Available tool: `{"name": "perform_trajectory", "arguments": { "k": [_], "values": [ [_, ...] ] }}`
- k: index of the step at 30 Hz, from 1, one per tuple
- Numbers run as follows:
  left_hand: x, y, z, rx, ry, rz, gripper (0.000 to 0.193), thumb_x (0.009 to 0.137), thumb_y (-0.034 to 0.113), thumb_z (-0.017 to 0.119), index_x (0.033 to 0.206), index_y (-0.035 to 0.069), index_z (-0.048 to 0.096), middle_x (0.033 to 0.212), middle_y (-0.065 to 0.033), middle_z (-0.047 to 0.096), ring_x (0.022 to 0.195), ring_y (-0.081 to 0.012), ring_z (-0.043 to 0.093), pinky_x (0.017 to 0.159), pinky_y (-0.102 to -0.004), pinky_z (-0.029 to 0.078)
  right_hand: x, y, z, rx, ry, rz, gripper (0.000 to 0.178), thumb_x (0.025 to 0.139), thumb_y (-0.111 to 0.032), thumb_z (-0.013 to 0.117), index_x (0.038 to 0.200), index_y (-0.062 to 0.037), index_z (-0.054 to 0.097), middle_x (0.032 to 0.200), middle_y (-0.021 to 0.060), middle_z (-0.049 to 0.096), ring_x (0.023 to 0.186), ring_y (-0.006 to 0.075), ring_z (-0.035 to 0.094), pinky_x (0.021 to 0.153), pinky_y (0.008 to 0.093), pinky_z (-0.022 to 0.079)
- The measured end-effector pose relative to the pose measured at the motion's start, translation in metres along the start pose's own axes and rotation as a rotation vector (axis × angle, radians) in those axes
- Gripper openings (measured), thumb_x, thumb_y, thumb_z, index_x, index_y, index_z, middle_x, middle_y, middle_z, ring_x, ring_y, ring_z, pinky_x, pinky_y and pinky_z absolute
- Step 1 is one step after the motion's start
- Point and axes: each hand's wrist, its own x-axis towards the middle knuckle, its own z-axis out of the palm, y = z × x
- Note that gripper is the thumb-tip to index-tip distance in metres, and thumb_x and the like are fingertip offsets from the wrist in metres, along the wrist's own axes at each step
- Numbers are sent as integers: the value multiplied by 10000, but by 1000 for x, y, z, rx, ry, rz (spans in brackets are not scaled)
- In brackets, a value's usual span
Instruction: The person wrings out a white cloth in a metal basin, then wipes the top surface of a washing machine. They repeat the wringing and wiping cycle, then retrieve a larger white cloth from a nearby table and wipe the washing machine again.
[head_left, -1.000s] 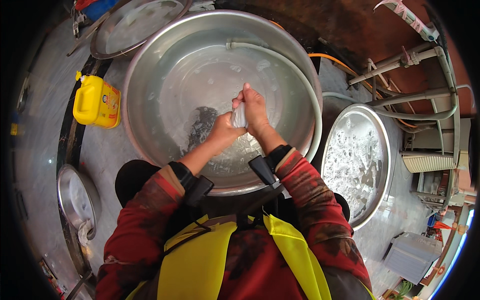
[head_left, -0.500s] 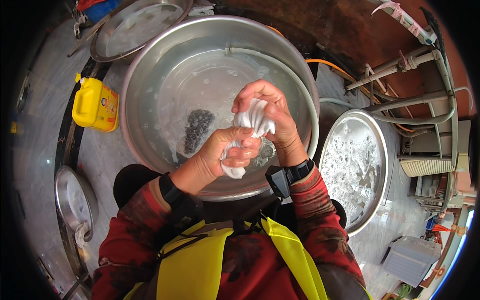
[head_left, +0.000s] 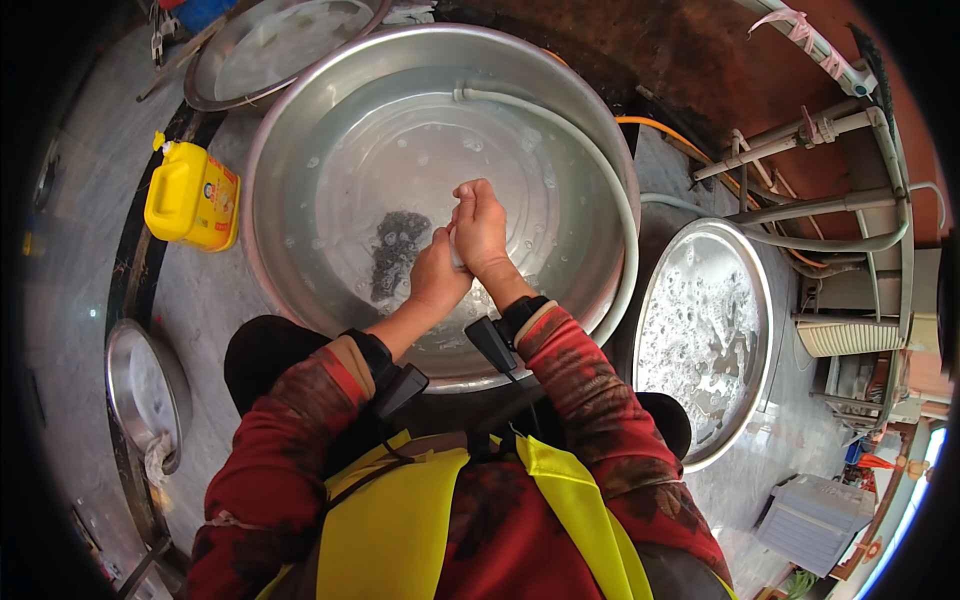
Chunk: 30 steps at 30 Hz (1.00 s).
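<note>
My left hand (head_left: pixel 437 277) and my right hand (head_left: pixel 482 235) press together over a large round metal tub (head_left: pixel 285 205) of water. A white cloth (head_left: pixel 457 255) is squeezed between them, and only a sliver of it shows. Both sets of fingers are closed, the right hand lying over the cloth and against the left. In the water beside my left hand rests a dark, mottled patch (head_left: pixel 398 250) whose kind I cannot make out. A pale grey hose (head_left: pixel 597 160) curves along the tub's right inner side, its end in the water.
A yellow jug (head_left: pixel 195 195) stands left of the tub. To the right sits a basin (head_left: pixel 768 310) of suds. Another metal basin (head_left: pixel 205 88) is at the far left, and a small one (head_left: pixel 178 385) with a rag on its rim nearer. Pipes (head_left: pixel 815 205) line the right wall.
My hands have come together and shifted left and slightly inward. The white cloth, plainly showing before, is now almost covered by them.
</note>
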Motion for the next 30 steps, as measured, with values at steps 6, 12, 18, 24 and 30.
{"name": "perform_trajectory", "arguments": {
  "k": [6, 12, 18, 24, 30],
  "values": [
    [12, 31, -51, -891, -658, -276, 254, 907, 210, 717, 1060, 42, 604, 813, -21, 621, 569, -85, 540, 452, -239, 383, 36, -24, -69, 716, -608, 237, 515, 1034, -529, 478, 1151, -40, 585, 961, 133, 678, 961, 252, 664, 835, 416, 551],
    [-18, 74, -84, -1612, -1258, -552, 386, 919, 358, 704, 1060, 45, 529, 676, 21, 471, 412, -18, 302, 332, -181, 210, 13, -76, -88, 1329, -921, 15, 812, 937, -707, 482, 1405, -43, 483, 1315, 264, 592, 1281, 434, 541, 1012, 562, 503],
    [-28, 83, -98, -1691, -1320, -453, 452, 898, 354, 718, 1087, -8, 523, 674, 16, 467, 410, -22, 283, 341, -187, 197, -6, -112, -88, 1559, -849, -137, 543, 990, -582, 535, 1031, -45, 606, 752, 63, 543, 738, 229, 610, 757, 444, 569],
    [-19, 77, -90, -1159, -1015, -447, 192, 930, 194, 660, 919, 36, 550, 610, 26, 437, 416, -29, 316, 357, -202, 193, 1, -117, -93, 886, -609, 272, 333, 1070, -312, 516, 911, -25, 578, 558, 25, 474, 469, 159, 510, 493, 330, 484],
    [-17, 42, -41, -899, -611, -583, 182, 905, 152, 642, 806, 90, 502, 573, 18, 431, 403, -82, 371, 351, -272, 230, 4, -79, -44, 399, -532, 284, 298, 1059, -251, 536, 876, -18, 566, 554, 35, 493, 437, 140, 462, 467, 312, 440]
  ]
}}
